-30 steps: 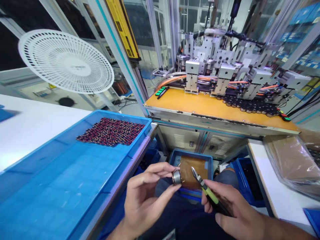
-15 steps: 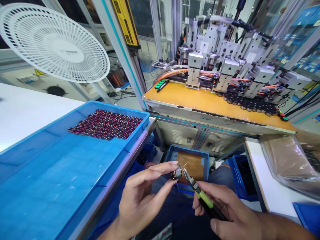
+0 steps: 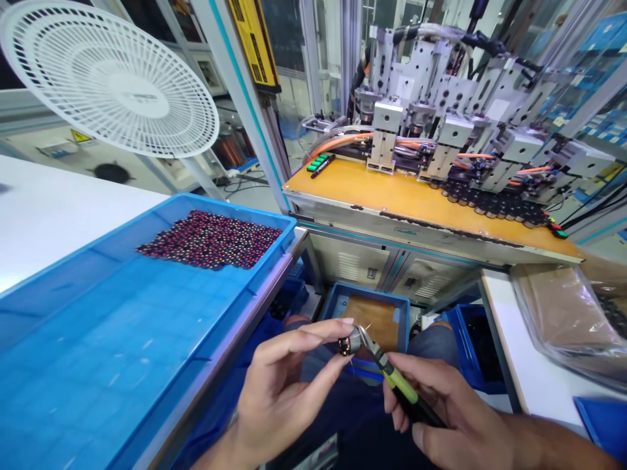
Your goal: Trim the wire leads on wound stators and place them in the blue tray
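Observation:
Between thumb and fingertips, my left hand pinches a small wound motor stator, grey round its ring with copper wire at one end. Thin wire ends stick out of it. A pair of cutting pliers with green and black handles is gripped in my right hand. The jaw tips meet the upper right edge of the stator, by a wire; whether they close on it I cannot tell. Below both hands a blue bin holds a brown sheet.
On the left stands a large blue tray with many small dark parts at its far end. A machine on an orange top fills the back. A white fan stands far left. Plastic-wrapped goods lie at right.
My left hand has moved slightly right with the stator, so the plier tips now meet it where a small gap showed before. The view has shifted a little.

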{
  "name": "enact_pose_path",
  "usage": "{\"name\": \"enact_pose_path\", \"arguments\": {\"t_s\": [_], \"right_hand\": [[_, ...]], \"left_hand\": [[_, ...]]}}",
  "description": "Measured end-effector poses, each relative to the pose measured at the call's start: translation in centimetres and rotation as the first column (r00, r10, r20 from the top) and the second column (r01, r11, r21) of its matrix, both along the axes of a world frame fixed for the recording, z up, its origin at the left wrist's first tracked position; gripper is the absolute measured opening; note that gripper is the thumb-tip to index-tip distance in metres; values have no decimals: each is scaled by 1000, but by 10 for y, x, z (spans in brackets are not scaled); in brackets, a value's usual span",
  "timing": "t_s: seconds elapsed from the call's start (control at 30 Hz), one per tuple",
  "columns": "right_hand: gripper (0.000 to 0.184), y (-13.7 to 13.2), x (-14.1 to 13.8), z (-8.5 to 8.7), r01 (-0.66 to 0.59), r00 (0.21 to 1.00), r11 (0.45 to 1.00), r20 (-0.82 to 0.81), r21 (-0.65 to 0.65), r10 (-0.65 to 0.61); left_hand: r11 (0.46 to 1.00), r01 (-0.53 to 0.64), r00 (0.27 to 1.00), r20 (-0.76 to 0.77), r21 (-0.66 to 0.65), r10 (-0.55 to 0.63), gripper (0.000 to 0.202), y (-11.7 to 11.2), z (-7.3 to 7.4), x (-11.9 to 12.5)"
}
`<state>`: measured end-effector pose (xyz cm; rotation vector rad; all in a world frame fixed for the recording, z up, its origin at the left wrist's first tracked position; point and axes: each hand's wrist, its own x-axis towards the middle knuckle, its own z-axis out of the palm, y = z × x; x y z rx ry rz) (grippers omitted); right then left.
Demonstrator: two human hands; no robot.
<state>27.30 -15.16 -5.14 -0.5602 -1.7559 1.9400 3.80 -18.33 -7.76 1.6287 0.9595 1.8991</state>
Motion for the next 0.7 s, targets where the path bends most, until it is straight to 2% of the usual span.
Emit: {"name": "enact_pose_path", "arguments": {"t_s": [0.17,0.43,0.6,0.7], "right_hand": [[62,-2,0,-3,20,1000,998,-6,-61,-20],[60,0,-6,3,28,996,999,92,-44,-24],[27,5,-8,9,7,974,995,223,104,-30],[29,7,-7,5,47,953,985,287,167,-94]], "left_hand": [[1000,-13,1000,-6,-12,13,67,-2,-1,-1],[1000,-4,1000,-28,-21,4,71,-3,-1,-2],[999,6,999,-44,-39,-7,73,-4,-4,-2],[1000,6,999,-48,-28,-7,71,-5,-4,-3]]}}
